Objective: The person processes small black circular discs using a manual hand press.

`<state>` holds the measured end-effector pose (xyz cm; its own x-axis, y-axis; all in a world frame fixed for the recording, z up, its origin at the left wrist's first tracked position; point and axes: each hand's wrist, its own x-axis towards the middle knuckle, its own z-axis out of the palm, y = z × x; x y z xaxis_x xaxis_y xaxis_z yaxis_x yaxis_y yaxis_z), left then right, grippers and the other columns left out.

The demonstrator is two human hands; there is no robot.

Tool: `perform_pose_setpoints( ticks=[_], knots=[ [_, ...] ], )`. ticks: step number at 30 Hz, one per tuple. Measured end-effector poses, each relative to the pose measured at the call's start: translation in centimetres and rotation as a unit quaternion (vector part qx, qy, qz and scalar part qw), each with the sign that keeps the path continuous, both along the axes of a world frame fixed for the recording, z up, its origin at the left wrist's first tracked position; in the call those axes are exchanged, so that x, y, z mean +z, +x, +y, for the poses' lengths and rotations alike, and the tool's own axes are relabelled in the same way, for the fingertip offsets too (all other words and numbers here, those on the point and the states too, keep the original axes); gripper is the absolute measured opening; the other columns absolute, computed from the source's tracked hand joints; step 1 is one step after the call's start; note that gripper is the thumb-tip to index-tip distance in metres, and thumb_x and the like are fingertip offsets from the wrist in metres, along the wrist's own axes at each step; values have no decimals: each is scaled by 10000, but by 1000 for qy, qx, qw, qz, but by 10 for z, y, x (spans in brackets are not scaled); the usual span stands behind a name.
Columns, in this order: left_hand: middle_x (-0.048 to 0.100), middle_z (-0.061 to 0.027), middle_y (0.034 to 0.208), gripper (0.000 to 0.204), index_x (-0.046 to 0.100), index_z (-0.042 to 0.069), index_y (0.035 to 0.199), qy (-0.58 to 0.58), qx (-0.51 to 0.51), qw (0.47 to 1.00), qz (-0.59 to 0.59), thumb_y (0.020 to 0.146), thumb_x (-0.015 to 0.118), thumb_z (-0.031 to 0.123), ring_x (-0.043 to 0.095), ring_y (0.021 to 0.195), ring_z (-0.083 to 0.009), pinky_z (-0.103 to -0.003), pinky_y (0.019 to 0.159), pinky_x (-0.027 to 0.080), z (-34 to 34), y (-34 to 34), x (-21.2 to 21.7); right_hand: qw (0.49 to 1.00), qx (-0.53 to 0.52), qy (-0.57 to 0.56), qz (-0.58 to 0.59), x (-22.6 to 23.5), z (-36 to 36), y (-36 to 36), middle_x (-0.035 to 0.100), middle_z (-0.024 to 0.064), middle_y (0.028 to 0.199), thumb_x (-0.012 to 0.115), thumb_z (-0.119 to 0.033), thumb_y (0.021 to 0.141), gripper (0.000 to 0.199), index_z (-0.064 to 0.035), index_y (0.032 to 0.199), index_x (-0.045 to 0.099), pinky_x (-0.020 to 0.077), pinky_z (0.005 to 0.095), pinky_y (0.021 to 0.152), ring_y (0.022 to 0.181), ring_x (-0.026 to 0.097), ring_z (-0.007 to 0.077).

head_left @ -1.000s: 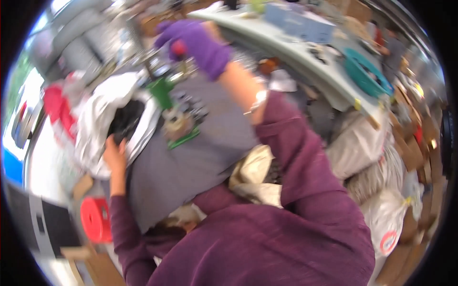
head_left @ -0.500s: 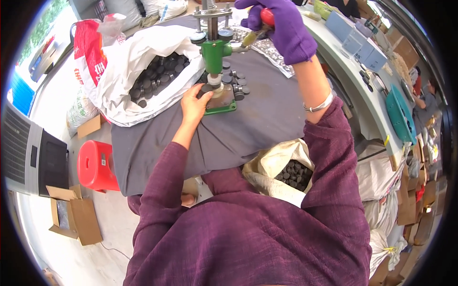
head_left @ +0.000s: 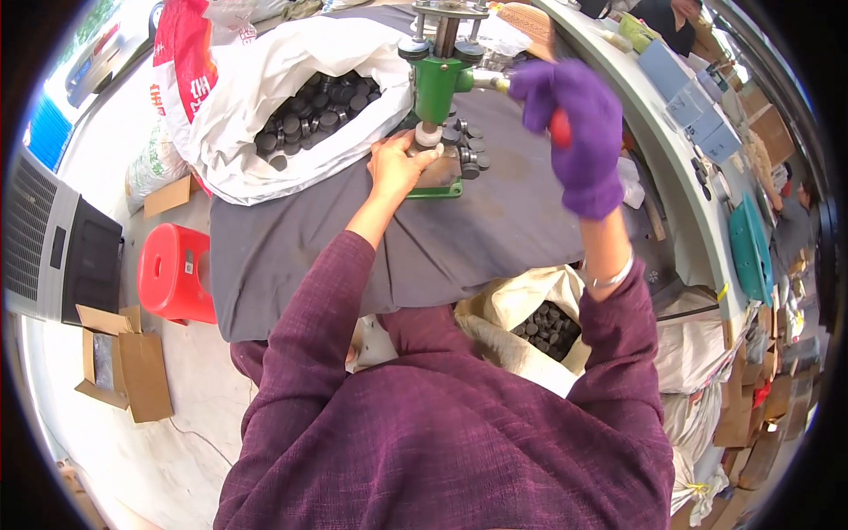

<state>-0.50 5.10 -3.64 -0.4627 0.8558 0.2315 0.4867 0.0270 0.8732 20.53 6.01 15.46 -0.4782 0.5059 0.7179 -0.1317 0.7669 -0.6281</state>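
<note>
Left hand [head_left: 396, 165], curled, contents unclear, and right hand [head_left: 581, 119], gripping a red knob [head_left: 561, 130], flank the green press [head_left: 436, 91].

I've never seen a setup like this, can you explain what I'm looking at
A person's head-worn fisheye camera looks down at their hands. A green metal hand press stands on a table covered in grey cloth. Small dark round pieces lie beside its base; more lie in an open white plastic sack to the left. The bare left hand is at the press's white tip; whether it holds a piece is hidden. The purple-gloved right hand grips a red ball knob.
</note>
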Motion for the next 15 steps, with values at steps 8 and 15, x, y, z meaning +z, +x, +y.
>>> perform_pose_setpoints(
  ticks=[8, 15],
  knots=[
    [652, -155, 964, 371, 648, 32, 1062, 197, 55, 966, 158, 707, 692, 129, 618, 928, -323, -397, 825, 486, -33, -37, 26, 997, -15, 58, -49, -76, -15, 18, 576, 31, 640, 561, 6, 812, 129, -14, 859, 680, 409, 397, 1002, 611, 550, 128],
    [665, -189, 824, 162, 662, 55, 828, -149, 177, 860, 455, 748, 527, 96, 649, 812, -365, -477, 707, 503, -87, -189, 5, 961, 63, -267, -34, 11, -19, -5, 669, 60, 881, 601, -166, 886, 186, -10, 939, 688, 459, 242, 536, 605, 569, 88]
  ],
)
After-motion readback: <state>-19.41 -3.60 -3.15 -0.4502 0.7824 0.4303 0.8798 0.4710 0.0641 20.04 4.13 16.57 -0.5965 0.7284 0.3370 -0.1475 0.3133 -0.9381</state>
